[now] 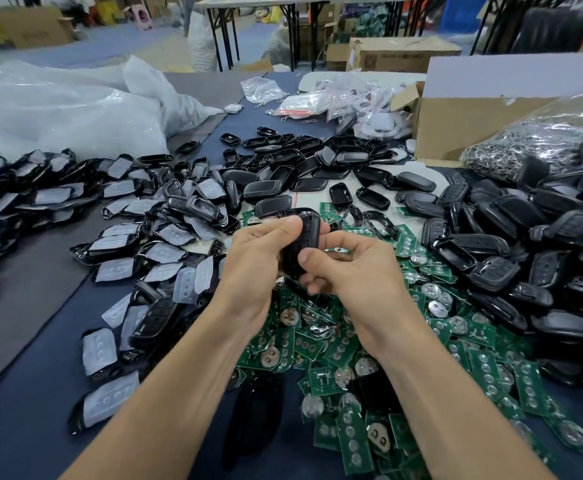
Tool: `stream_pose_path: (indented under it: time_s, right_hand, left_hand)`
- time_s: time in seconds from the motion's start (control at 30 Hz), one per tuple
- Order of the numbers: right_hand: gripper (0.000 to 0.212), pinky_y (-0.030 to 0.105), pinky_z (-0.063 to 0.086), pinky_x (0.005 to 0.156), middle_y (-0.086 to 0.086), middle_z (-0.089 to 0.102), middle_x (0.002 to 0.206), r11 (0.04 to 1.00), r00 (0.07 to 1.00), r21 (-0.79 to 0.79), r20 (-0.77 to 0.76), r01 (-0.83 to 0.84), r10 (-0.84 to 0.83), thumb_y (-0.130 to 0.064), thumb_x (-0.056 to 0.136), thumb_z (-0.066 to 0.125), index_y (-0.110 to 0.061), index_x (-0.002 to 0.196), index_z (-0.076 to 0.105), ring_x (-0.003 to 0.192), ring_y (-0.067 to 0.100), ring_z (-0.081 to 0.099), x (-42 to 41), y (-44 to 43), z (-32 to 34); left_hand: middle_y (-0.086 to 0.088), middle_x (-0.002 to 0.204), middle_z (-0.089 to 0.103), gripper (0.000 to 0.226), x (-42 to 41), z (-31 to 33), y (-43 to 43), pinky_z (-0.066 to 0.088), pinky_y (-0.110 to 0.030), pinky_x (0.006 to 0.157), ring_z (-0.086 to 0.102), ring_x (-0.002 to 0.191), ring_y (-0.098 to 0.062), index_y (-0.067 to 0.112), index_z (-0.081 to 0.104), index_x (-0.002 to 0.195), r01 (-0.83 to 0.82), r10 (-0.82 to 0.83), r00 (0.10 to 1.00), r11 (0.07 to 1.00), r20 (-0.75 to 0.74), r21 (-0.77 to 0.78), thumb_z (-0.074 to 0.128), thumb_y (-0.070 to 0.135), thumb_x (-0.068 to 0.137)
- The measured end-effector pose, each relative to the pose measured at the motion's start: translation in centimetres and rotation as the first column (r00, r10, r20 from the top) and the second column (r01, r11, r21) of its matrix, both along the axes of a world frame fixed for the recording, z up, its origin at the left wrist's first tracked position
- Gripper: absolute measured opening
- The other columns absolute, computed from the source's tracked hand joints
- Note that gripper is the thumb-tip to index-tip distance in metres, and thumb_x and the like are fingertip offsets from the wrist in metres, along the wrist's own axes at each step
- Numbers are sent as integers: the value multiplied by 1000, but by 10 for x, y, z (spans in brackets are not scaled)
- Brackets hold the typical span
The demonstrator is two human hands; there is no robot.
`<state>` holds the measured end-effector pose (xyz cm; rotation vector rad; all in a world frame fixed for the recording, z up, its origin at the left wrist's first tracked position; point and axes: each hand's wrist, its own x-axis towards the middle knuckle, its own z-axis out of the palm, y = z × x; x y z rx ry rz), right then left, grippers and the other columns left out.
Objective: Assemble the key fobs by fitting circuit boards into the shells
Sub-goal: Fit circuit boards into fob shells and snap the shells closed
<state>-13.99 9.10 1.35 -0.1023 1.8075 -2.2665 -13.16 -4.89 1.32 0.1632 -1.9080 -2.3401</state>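
Gripping 1 glossy black shell (298,244), left hand (259,268) and right hand (349,275) both curl round it above flat green circuit boards (338,344) on the bench (23,393).

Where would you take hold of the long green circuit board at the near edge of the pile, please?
Pinch the circuit board by its two long edges, from above: it lies flat atop the pile, pads up. The left hand and right hand both grip the black shell, so free one first.
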Motion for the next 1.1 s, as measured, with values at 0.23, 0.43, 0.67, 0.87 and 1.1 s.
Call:
stream_pose_path:
  time_s: [0.23,0.43,0.67,0.87,1.1]
  right_hand:
    - [49,22,58,74,8,76,116,887,999,-460,-8,-42,43,-13,80,78,-10,127,66,94,14,73,-21,60,31]
    - [59,34,63,81,-7,80,101,971,988,199,-108,132,-112,5,79,78,-32,124,67,92,19,77,-24,46,15]
    - [46,28,56,89,-8,71,130,650,921,680,-381,339,-81,-10,93,60,-30,134,66,98,12,69,-69,30,5]
    - [57,39,46,105,14,49,156,284,962,953,-171,107,212,-9,99,47,-17,156,43,135,35,50,-127,15,1]
    - [59,33,44,77,4,63,121,321,921,913,-327,249,213,9,84,52,-31,125,67,93,23,52,-104,9,-12]
  left_hand:
    - [1,107,81,54,-2,0,-6,61,-23,83,77,102,-16,21,76,114,-55,44,996,987,-72,-153,48,63,94]
    - [-2,94,82,30,-3,3,-12,61,-23,80,79,93,-19,20,81,99,-204,191,978,962,-86,-180,55,34,105]
    - [10,81,80,26,-7,2,-16,59,-30,82,76,80,-5,30,82,84,-396,381,918,859,-112,-323,62,25,101]
    - [32,82,74,17,-11,-9,-14,41,-4,54,61,56,8,39,81,100,-374,376,914,627,-154,-683,66,33,96]
    - [21,107,75,35,-17,-17,-13,42,-13,54,59,55,1,45,74,123,-56,102,995,526,-2,-849,57,23,101]
